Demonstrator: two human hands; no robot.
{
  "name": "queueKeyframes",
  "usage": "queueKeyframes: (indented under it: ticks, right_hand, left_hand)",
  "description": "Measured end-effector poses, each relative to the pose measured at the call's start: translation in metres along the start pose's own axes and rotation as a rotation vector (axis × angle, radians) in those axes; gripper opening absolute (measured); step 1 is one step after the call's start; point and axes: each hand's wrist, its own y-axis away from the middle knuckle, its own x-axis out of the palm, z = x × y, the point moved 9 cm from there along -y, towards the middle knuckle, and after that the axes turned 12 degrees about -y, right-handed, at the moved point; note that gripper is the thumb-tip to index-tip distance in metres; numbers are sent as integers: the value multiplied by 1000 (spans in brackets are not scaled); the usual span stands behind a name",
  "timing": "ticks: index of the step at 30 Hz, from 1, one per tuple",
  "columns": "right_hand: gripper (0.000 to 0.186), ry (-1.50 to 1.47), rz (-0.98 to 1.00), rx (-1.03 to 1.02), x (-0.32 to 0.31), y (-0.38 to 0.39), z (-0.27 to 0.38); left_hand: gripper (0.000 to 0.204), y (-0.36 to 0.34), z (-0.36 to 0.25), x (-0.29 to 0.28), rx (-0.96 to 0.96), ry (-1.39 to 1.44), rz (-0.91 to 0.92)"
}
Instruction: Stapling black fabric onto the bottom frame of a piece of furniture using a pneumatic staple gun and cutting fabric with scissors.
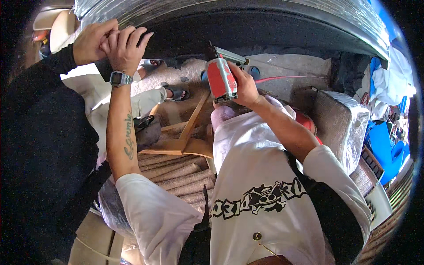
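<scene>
My right hand [245, 86] is wrapped round a red and silver staple gun [221, 79], which is raised near a large dark upholstered piece [274, 33]. The tool's narrow black tip points up toward the dark fabric. At the upper left my left hand [123, 46], with a digital watch [120, 79] on its wrist, has its fingers bent at the edge of the dark piece. Whatever the fingertips pinch there is hidden. A co-worker's hand [90, 42] in a black sleeve touches my left hand from the left.
A co-worker in black [48, 145] stands close on my left. A thin red hose [291, 77] runs to the right behind my right hand. Below are a wooden frame [192, 126] and corrugated brown material [176, 174]. A plastic-wrapped block [340, 128] stands at right, beside blue items [388, 150].
</scene>
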Motion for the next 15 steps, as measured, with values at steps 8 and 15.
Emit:
queueKeyframes:
  ticks: [8, 15]
  right_hand:
    - [65, 49, 43, -37, -58, 5, -17]
    - [54, 366, 392, 440, -210, 63, -123]
  left_hand:
    - [16, -26, -17, 1, 110, 169, 13]
    - [20, -69, -91, -31, 50, 153, 74]
